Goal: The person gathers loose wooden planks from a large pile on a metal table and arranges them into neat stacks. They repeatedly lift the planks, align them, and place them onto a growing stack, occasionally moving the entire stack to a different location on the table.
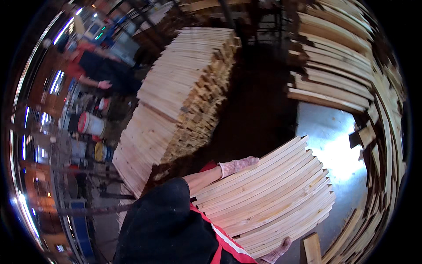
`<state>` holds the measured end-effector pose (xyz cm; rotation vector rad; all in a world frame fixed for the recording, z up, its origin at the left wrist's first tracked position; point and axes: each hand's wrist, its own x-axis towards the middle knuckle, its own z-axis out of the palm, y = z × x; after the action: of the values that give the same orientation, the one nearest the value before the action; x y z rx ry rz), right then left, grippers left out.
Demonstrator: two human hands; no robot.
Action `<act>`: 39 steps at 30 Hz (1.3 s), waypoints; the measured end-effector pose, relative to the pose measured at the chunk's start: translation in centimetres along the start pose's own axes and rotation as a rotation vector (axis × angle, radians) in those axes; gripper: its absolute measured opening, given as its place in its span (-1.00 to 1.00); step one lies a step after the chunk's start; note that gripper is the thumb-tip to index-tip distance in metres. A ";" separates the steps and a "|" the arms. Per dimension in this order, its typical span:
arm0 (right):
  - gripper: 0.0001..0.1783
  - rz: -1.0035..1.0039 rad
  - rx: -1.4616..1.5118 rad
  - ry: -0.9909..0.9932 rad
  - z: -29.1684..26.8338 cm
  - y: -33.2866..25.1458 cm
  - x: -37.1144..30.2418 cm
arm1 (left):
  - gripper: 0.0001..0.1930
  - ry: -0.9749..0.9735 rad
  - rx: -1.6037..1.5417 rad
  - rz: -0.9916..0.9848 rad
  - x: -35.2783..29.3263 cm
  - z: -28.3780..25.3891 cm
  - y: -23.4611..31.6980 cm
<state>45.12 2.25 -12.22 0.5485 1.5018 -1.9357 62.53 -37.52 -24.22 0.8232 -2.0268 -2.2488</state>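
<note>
A wide row of pale wooden slats (268, 193) lies side by side in front of me, its ends slightly uneven. My left hand (239, 166), in a pinkish knit glove, presses along the row's far side with the fingers together. At the opposite, near side, my right hand (279, 251) wears the same kind of glove and holds the outer slat's edge. The slats are clasped between both hands. Part of the right hand and its forearm are hidden by the slats and my clothing.
A shiny metal tabletop (325, 127) extends right of the row. More slats (334, 66) are stacked at the far right, with loose boards (313, 248) near the right hand. A tall stack of slats (176, 88) stands left of centre. Beyond it are a person (94, 66) and a white bucket (91, 124).
</note>
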 end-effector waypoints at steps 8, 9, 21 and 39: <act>-0.54 -0.089 -0.473 -0.352 7.6 3.0 1.3 | -0.60 0.392 -0.320 0.190 -17.4 -4.8 -1.5; -0.55 -0.111 -0.556 -0.416 9.1 3.4 1.6 | -0.63 0.429 -0.616 0.270 -19.4 -5.1 -2.7; -0.81 -0.676 -1.332 -1.325 42.7 19.4 -9.6 | -0.20 1.266 -0.903 0.137 -50.5 -15.0 -8.1; -0.29 -1.213 -1.974 -1.714 59.7 42.9 -27.1 | -0.14 1.757 -1.419 -0.093 -62.2 -29.8 -17.5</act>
<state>97.17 -56.13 -8.70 -2.3724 1.3202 0.1096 133.37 -40.93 -18.03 1.4947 0.3344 -1.1425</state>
